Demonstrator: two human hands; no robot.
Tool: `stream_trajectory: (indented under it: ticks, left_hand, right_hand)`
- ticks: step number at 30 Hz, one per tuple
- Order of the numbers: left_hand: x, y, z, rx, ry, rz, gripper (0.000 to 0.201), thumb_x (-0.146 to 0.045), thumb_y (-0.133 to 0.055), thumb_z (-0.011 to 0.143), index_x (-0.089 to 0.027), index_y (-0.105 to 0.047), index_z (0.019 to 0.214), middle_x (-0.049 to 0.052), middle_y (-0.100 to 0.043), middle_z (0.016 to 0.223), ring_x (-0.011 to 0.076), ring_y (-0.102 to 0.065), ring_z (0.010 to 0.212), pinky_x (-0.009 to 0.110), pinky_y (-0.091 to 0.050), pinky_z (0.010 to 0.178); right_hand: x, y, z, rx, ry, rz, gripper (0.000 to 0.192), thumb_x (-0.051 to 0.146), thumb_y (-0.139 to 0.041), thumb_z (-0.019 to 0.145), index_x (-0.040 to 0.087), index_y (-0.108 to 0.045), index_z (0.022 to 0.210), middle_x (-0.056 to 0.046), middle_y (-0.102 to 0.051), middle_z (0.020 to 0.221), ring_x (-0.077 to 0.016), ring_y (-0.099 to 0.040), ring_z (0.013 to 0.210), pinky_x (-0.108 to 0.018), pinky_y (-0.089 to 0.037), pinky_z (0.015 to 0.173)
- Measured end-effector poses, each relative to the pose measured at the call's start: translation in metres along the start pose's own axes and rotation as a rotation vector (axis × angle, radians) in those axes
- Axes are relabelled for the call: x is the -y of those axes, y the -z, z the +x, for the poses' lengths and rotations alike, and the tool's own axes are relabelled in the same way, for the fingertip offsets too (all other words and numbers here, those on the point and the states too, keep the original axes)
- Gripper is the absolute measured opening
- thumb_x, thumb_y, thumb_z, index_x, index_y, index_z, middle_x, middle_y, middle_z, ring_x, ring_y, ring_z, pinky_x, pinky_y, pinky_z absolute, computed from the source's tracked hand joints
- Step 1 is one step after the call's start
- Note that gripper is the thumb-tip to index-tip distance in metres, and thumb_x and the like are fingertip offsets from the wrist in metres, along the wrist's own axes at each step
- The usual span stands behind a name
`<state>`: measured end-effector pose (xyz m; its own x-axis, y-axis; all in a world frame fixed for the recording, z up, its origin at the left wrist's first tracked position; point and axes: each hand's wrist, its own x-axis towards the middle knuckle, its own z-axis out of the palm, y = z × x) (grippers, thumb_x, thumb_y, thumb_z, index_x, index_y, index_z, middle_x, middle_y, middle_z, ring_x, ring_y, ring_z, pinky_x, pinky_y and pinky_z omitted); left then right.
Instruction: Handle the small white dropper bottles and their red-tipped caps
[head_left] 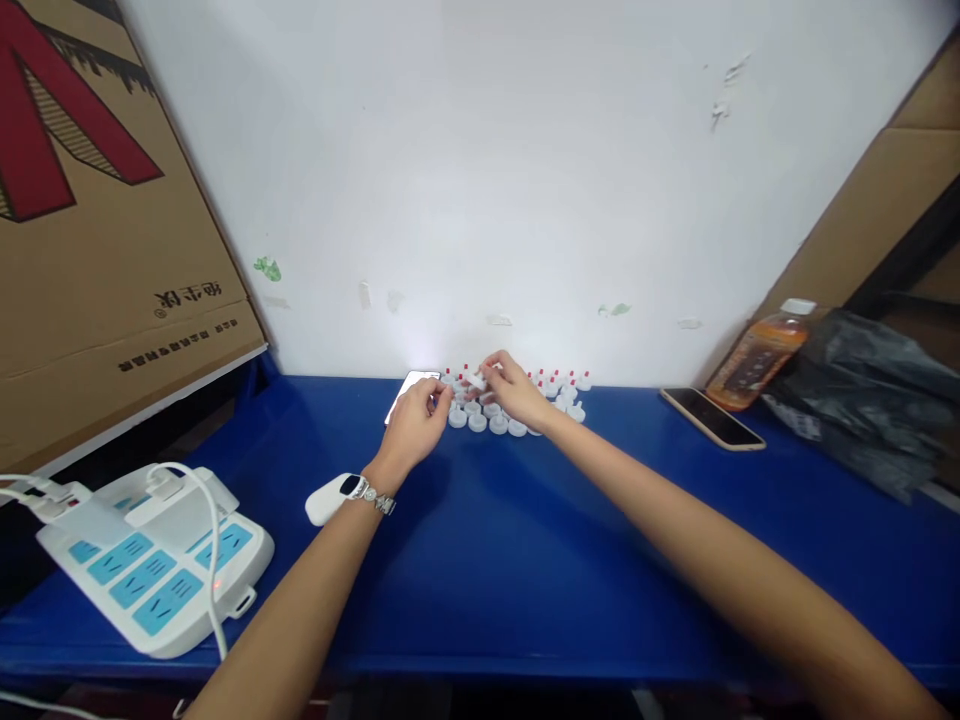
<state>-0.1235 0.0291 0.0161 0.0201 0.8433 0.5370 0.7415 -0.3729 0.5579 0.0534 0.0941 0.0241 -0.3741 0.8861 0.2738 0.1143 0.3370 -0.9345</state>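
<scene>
Several small white caps with red tips (559,392) stand in rows on the blue table (480,560) near the white wall. My right hand (514,390) pinches one white cap (475,379) just above the rows. Beside it, my left hand (416,420) has its fingers curled at the left end of the rows; whether it holds a cap is hidden. A watch sits on my left wrist.
A white power strip (161,560) with plugged cables lies at the front left. A white phone (409,385) is behind my left hand. A second phone (711,418), an orange drink bottle (757,355), a black bag (870,400) are at right. A cardboard box (90,230) leans at left.
</scene>
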Motion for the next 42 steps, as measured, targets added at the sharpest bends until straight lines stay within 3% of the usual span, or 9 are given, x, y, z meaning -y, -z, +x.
stream_trajectory:
  ticks: [3, 7, 12, 17, 23, 28, 33, 37, 42]
  left_hand:
    - [-0.017, -0.013, -0.009, 0.094, -0.088, -0.105, 0.025, -0.036, -0.043, 0.097, -0.02, -0.06, 0.087, 0.001, -0.062, 0.081, 0.0145, -0.053, 0.07, 0.027, -0.039, 0.065]
    - [-0.039, -0.03, -0.023, 0.208, -0.11, -0.243, 0.025, -0.038, -0.041, 0.099, -0.02, -0.057, 0.095, 0.001, -0.061, 0.084, 0.0141, -0.054, 0.072, 0.027, -0.04, 0.067]
    - [-0.051, -0.035, -0.029, 0.287, -0.091, -0.415, 0.03, -0.042, -0.035, 0.102, -0.019, -0.052, 0.091, 0.001, -0.06, 0.082, 0.0139, -0.055, 0.075, 0.027, -0.042, 0.073]
    - [-0.051, -0.037, -0.031, 0.366, -0.034, -0.456, 0.028, -0.045, -0.034, 0.101, -0.021, -0.046, 0.096, -0.001, -0.06, 0.077, 0.0135, -0.053, 0.069, 0.026, -0.041, 0.068]
    - [-0.06, -0.036, -0.038, 0.41, -0.306, -0.14, 0.028, -0.037, -0.028, 0.103, -0.021, -0.048, 0.091, 0.004, -0.058, 0.088, 0.0178, -0.054, 0.076, 0.031, -0.041, 0.073]
    - [-0.061, -0.045, -0.036, 0.401, -0.25, -0.212, 0.036, -0.038, -0.023, 0.104, -0.02, -0.049, 0.088, 0.004, -0.059, 0.084, 0.018, -0.054, 0.077, 0.031, -0.041, 0.074]
    - [-0.067, -0.06, -0.024, 0.382, -0.049, -0.394, 0.045, -0.048, -0.025, 0.102, -0.018, -0.053, 0.084, 0.002, -0.058, 0.073, 0.0163, -0.051, 0.067, 0.029, -0.04, 0.064]
    - [-0.082, -0.065, -0.006, 0.363, -0.019, -0.359, 0.047, -0.049, -0.027, 0.101, -0.019, -0.049, 0.072, 0.0, -0.05, 0.062, 0.0153, -0.046, 0.06, 0.029, -0.036, 0.058]
    - [-0.107, -0.071, 0.024, 0.354, -0.038, -0.285, 0.045, -0.046, -0.027, 0.098, -0.02, -0.045, 0.066, 0.0, -0.048, 0.058, 0.015, -0.044, 0.057, 0.028, -0.032, 0.055]
  right_hand:
    - [-0.012, 0.0, -0.04, 0.059, -0.12, 0.193, 0.021, 0.046, -0.042, 0.094, 0.025, -0.039, 0.098, 0.006, -0.054, 0.066, -0.0112, -0.052, 0.051, -0.025, -0.043, 0.055]
    - [-0.018, 0.004, -0.077, 0.102, -0.096, 0.159, 0.034, 0.055, -0.045, 0.092, 0.021, -0.046, 0.083, 0.007, -0.046, 0.058, -0.0093, -0.04, 0.049, -0.023, -0.036, 0.049]
    - [-0.012, 0.019, -0.089, 0.174, -0.111, 0.199, 0.052, 0.065, -0.049, 0.087, 0.017, -0.057, 0.07, 0.008, -0.033, 0.049, -0.0082, -0.03, 0.045, -0.024, -0.03, 0.048]
    - [-0.009, 0.021, -0.092, 0.211, -0.183, 0.255, 0.066, 0.07, -0.041, 0.089, 0.016, -0.057, 0.055, 0.006, -0.029, 0.044, -0.0091, -0.032, 0.045, -0.025, -0.031, 0.05]
    - [0.002, 0.016, -0.099, 0.164, -0.316, 0.513, 0.052, 0.063, -0.058, 0.083, 0.02, -0.04, 0.061, 0.008, -0.033, 0.051, -0.0061, -0.025, 0.045, -0.022, -0.025, 0.046]
    - [0.007, 0.022, -0.107, 0.166, -0.292, 0.415, 0.043, 0.06, -0.056, 0.086, 0.021, -0.042, 0.075, 0.009, -0.031, 0.055, -0.0062, -0.024, 0.045, -0.019, -0.018, 0.041]
    - [0.006, 0.033, -0.108, 0.023, -0.096, 0.105, 0.033, 0.055, -0.045, 0.092, 0.024, -0.039, 0.081, 0.009, -0.033, 0.055, -0.0093, -0.033, 0.045, -0.021, -0.026, 0.043]
    - [0.008, 0.046, -0.103, -0.175, 0.095, -0.212, 0.024, 0.044, -0.046, 0.094, 0.023, -0.047, 0.083, 0.006, -0.041, 0.057, -0.0104, -0.037, 0.05, -0.023, -0.028, 0.05]
    - [0.013, 0.062, -0.097, -0.352, 0.104, -0.21, 0.024, 0.044, -0.043, 0.094, 0.023, -0.045, 0.082, 0.007, -0.04, 0.054, -0.0109, -0.038, 0.047, -0.023, -0.028, 0.05]
